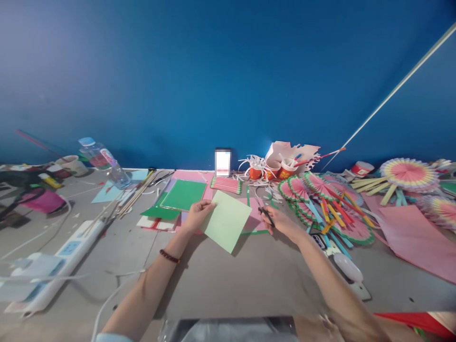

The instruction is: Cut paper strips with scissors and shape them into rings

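Cluttered grey tabletop point(249, 285), perhaps flush against blue wall point(195, 85).

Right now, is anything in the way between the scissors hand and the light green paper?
Nothing visible blocks the right hand, holding the scissors, from the light green paper; pink paper just lies on the table beneath.

The gray table point(228, 285) bears a power strip point(73, 247) and paper fans point(362, 233).
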Demonstrator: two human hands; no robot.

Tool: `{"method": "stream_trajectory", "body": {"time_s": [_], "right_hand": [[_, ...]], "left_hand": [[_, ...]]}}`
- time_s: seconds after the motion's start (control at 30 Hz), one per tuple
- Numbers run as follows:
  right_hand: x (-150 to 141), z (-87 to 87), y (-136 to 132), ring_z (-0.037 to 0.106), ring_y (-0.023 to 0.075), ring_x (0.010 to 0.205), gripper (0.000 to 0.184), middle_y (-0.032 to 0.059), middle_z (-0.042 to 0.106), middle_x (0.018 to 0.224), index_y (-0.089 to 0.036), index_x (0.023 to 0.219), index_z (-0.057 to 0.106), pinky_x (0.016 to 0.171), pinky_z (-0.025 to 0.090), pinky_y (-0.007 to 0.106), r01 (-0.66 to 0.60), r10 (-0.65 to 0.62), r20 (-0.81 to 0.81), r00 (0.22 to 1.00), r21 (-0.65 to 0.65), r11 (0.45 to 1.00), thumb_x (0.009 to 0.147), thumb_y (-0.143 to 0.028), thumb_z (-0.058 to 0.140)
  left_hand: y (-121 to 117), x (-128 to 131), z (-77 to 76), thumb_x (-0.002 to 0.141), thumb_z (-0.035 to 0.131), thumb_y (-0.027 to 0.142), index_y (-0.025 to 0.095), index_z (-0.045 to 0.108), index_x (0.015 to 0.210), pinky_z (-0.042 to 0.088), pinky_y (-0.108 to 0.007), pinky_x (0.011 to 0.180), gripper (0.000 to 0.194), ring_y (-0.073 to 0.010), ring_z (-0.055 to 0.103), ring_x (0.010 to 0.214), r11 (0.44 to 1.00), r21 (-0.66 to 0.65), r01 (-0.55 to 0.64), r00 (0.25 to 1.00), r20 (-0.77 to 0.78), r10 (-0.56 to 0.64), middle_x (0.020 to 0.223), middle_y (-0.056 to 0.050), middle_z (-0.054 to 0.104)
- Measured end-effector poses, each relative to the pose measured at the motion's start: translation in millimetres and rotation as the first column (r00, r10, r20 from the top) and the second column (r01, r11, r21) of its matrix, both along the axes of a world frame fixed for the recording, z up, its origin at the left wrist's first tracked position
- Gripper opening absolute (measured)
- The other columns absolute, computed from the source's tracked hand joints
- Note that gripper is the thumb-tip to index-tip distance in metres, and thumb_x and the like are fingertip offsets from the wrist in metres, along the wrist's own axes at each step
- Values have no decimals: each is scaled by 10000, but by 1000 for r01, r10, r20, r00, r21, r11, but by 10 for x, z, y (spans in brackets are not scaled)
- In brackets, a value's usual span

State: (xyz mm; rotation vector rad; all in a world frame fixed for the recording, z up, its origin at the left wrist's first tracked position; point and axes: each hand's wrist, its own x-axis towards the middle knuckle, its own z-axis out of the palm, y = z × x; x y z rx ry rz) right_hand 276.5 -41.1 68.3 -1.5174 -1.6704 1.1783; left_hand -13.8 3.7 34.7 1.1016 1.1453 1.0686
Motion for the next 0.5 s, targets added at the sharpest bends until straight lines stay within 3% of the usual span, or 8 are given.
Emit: {"method": "stream_trajectory", "body": {"time_s": [0.1, 0.3, 0.5], "right_hand": [[1, -17, -63, 460, 113, 500, 265, 10, 585, 712, -196, 926, 549, 447, 358, 242, -82, 62, -138, 989, -147, 986, 804, -431, 533], [58, -49, -89, 489, 120, 600, 255, -28, 541, 667, -199, 882, 571, 529, 366, 220, -161, 140, -134, 981, -159, 974, 767, -426, 590], [67, -182, -60, 536, 133, 705, 296, -14, 578, 753, -183, 868, 589, 639, 409, 236, -152, 130, -164, 978, -125, 980, 727, -434, 656]], "left_hand": [[16, -17, -14, 609, 768, 501, 150, 661, 780, 457, -239, 484, 405, -151, 609, 515, 1000, -19, 6, 1000, 24, -6, 652, -26, 685], [63, -72, -44, 586, 783, 490, 155, 666, 784, 470, -249, 492, 407, -153, 615, 510, 999, -45, -6, 999, 44, 8, 652, -20, 693], [84, -97, -98, 596, 782, 483, 154, 678, 797, 484, -255, 501, 399, -164, 631, 529, 997, -71, 35, 998, 57, -30, 670, -27, 704]]}}
